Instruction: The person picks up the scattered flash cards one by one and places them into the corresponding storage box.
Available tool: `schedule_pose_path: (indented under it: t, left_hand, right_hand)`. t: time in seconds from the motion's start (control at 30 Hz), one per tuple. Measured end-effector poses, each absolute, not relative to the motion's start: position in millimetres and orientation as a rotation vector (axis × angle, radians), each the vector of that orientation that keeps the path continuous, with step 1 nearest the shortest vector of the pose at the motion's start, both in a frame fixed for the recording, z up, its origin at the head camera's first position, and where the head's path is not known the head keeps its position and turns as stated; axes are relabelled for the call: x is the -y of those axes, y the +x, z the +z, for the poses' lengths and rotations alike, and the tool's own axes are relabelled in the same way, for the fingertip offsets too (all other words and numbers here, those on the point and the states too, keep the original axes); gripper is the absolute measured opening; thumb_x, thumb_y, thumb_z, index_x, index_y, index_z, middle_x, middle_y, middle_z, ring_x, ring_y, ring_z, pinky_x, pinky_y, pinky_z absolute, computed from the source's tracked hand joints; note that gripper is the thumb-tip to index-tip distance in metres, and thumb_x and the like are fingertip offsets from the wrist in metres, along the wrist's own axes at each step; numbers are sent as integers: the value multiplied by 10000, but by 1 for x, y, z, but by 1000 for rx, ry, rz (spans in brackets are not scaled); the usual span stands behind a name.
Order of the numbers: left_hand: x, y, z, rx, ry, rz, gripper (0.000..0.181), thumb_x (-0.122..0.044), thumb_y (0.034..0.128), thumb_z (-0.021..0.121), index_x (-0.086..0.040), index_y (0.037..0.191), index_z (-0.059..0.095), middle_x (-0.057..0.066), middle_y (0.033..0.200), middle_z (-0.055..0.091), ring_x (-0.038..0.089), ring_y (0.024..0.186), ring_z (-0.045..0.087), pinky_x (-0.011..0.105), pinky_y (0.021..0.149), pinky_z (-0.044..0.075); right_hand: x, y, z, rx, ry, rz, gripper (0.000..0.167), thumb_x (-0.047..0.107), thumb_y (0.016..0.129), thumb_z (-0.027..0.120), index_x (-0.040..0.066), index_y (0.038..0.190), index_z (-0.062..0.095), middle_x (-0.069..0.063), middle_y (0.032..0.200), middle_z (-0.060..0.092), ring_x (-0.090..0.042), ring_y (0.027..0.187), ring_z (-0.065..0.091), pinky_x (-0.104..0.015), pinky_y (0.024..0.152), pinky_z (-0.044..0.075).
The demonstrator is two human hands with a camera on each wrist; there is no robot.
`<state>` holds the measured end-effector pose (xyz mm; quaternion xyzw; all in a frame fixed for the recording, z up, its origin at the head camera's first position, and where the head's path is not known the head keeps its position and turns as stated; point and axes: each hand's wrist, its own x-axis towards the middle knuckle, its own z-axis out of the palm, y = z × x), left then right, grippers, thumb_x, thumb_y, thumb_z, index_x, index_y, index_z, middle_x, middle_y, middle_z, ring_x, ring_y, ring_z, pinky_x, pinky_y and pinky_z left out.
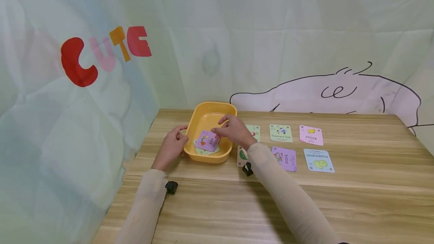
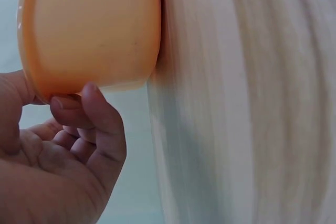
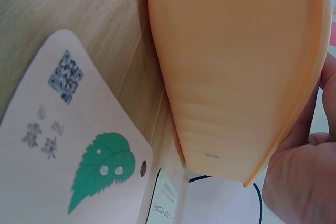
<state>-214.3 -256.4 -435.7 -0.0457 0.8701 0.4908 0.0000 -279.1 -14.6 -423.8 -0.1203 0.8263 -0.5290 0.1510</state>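
A yellow plastic tray [image 1: 226, 156] stands on the wooden table. At its left side, my left hand [image 1: 171, 144] grips the rim between thumb and fingers; the left wrist view shows this hand [image 2: 79, 145] beside the tray wall [image 2: 100, 24]. Over the tray's right side, my right hand [image 1: 234, 129] pinches the edge of a purple "zoo" flash card [image 1: 207, 141]. That card lies over a greenish card [image 1: 200, 151] inside the tray. From the right wrist camera, the hand [image 3: 302, 177] appears beyond the tray wall [image 3: 236, 77], its fingertips mostly hidden.
Right of the tray lie several flash cards in two rows: "Teachers' Day" [image 1: 280, 133], "chick" [image 1: 310, 135], "park" [image 1: 286, 159], "muskmelon" [image 1: 319, 160], a green leaf card [image 3: 47, 166] and one partly covered card [image 1: 253, 132]. A printed curtain [image 1: 203, 48] hangs behind the table [image 1: 210, 206].
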Motion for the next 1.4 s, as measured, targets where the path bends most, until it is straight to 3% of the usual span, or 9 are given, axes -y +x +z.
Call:
schedule_pose_path:
  t: [0.6, 0.87, 1.0, 1.2, 1.4]
  left_hand:
    - [258, -214, -439, -2734, -146, 1535, 486, -138, 997, 511, -128, 1483, 496, 107, 837, 547, 223, 581, 524, 368, 566, 533]
    - [259, -215, -438, -2746, -124, 1521, 485, -140, 998, 515, -125, 1482, 498, 100, 817, 548, 246, 578, 532, 383, 565, 536]
    - [258, -215, -437, -2746, -108, 1516, 483, -143, 1000, 515, -122, 1482, 496, 110, 819, 548, 259, 579, 538, 383, 560, 537]
    - [258, -215, -433, -2754, -106, 1502, 485, -143, 1001, 509, -106, 1484, 490, 121, 856, 568, 246, 602, 550, 394, 573, 549]
    - [258, -215, -436, -2744, -123, 1498, 477, -152, 1002, 506, -109, 1477, 495, 124, 903, 576, 204, 651, 548, 368, 589, 555]
  right_hand:
    - [15, -281, -426, -2312, -425, -1617, 378, 321, 906, 770, 99, 1141, 575, -81, 956, 702, -210, 856, 751, -385, 900, 581]
    - [2, -273, -415, -2167, -634, -1703, 424, 242, 959, 710, -35, 1242, 561, -120, 1021, 638, -269, 938, 725, -447, 874, 592]
    - [-14, -270, -411, -2197, -673, -1639, 387, 246, 968, 696, -19, 1224, 575, -107, 1047, 626, -251, 959, 710, -371, 839, 595]
    - [-38, -267, -411, -2184, -725, -1575, 277, 213, 974, 686, 29, 1164, 601, -112, 1055, 646, -236, 937, 682, -445, 871, 588]
    - [-61, -262, -412, -2203, -766, -1490, 262, 249, 970, 693, 54, 1132, 628, -121, 1057, 645, -278, 906, 661, -412, 834, 592]
